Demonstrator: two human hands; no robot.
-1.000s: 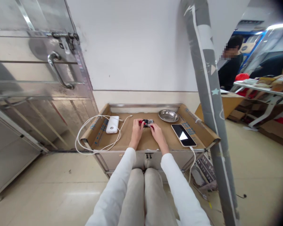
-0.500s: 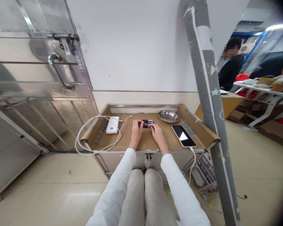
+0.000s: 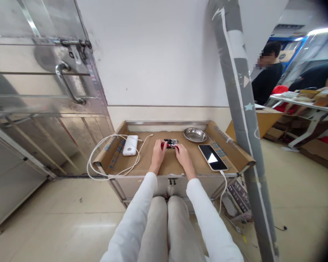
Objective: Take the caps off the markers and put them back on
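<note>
The small bundle of red and black pens [image 3: 171,141] lay crosswise near the middle of the cardboard-covered surface [image 3: 169,165], between the hands. The left hand [image 3: 158,152] curled its fingers at the left ends, the right hand [image 3: 183,154] at the right; whether either pinched a pen could not be told. A steel bowl [image 3: 195,135] sat beyond, right of the pens.

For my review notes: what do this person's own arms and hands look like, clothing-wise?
Both arms wear long, plain white sleeves, left sleeve and right sleeve alike, ending near the wrists, with no visible markings. The left hand and right hand are ungloved. Rings would be too small to tell.
</note>
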